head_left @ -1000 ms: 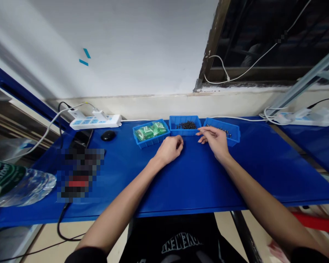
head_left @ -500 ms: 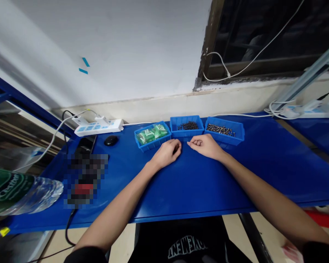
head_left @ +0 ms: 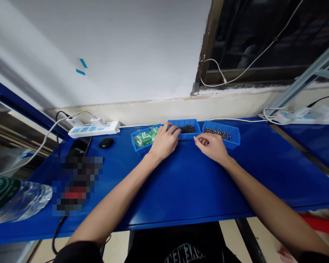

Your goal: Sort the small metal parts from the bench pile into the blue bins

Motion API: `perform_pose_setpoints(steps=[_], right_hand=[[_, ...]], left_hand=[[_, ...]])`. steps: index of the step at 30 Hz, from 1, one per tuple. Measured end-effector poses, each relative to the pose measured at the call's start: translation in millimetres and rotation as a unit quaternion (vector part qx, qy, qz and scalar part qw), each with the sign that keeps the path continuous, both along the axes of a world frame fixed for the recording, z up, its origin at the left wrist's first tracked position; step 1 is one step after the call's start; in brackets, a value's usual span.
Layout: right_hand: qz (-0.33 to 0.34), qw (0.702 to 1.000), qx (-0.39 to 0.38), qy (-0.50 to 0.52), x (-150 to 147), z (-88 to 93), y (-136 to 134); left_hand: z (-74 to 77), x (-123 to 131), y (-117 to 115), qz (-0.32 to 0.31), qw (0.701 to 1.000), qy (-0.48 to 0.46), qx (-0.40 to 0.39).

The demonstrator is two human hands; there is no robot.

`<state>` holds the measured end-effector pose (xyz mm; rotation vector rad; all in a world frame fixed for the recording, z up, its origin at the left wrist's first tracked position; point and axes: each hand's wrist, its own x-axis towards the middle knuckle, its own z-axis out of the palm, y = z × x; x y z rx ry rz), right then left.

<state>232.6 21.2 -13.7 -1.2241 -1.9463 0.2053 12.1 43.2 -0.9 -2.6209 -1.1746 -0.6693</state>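
Three blue bins stand in a row near the wall. Green and white pieces (head_left: pixel 144 138) fill the left bin (head_left: pixel 142 150), dark screws (head_left: pixel 188 128) lie in the middle bin (head_left: pixel 190 136), and shinier screws (head_left: pixel 217 133) in the right bin (head_left: pixel 235 136). My left hand (head_left: pixel 166 140) is over the gap between the left and middle bins, fingers apart and bent at the middle bin's left side, with nothing visible in them. Just in front of the right bin, my right hand (head_left: pixel 211 145) has its fingers curled and thumb pressed to the forefinger; whatever they pinch is too small to name.
Left of the bins are a black mouse (head_left: pixel 106 143), a white power strip (head_left: pixel 94 129), a phone (head_left: pixel 79 147), a pixelated object (head_left: pixel 76 186) and a large water bottle (head_left: pixel 19 199). The blue table's (head_left: pixel 181 197) front edge is near my body.
My left hand has moved up from the table to the bins, its fingers spreading. My right hand stays closed, slightly nearer the right bin. The view has shifted a little.
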Motion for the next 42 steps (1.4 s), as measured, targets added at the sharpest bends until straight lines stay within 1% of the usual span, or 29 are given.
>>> perform_pose_setpoints(steps=[3,5,9,12,15,18,22,24,26,28,32,34,36,39,42], right_hand=[[-0.047,0.998,0.0,0.051,2,2.3,1],[-0.061,0.995,-0.018,0.074,2,1.7,1],[-0.081,0.989,-0.054,0.107,2,-1.9,3],[-0.094,0.985,-0.066,0.126,2,-2.1,3],[-0.096,0.982,-0.087,0.137,5,1.5,4],[-0.066,0.983,-0.127,0.117,11,7.6,3],[0.004,0.975,-0.203,0.086,20,14.7,2],[0.035,0.973,-0.218,0.07,24,15.6,2],[0.058,0.974,-0.214,0.053,27,14.4,2],[0.072,0.978,-0.192,0.034,29,12.2,4],[0.075,0.99,-0.117,-0.02,34,10.7,8],[0.08,0.991,-0.097,-0.037,35,13.2,8],[0.095,0.99,-0.1,-0.041,36,17.4,7],[0.115,0.984,-0.136,-0.028,36,24.6,3],[0.115,0.979,-0.165,-0.019,37,29.8,0]], left_hand=[[-0.4,5,12,0.008,0.998,0.067,-0.009],[-5.1,5,14,0.007,0.997,0.074,-0.007],[-15.3,0,9,0.003,0.998,0.058,0.032],[-20.3,-3,4,-0.018,0.996,0.061,0.056],[-24.6,-4,-2,-0.041,0.994,0.068,0.072],[-29.3,-3,-8,-0.059,0.991,0.075,0.09],[-35.3,-1,-12,-0.078,0.989,0.058,0.11],[-37.6,1,-12,-0.087,0.989,0.043,0.114],[-39.3,2,-13,-0.097,0.988,0.023,0.116],[-40.4,3,-15,-0.104,0.988,0.004,0.112],[-40.3,6,-18,-0.08,0.994,0.001,0.076],[-38.9,7,-20,-0.07,0.996,0.016,0.045],[-36.5,8,-22,-0.065,0.997,0.031,0.01],[-31.9,10,-26,-0.057,0.996,0.053,-0.039],[-26.6,14,-30,-0.057,0.993,0.079,-0.063]])
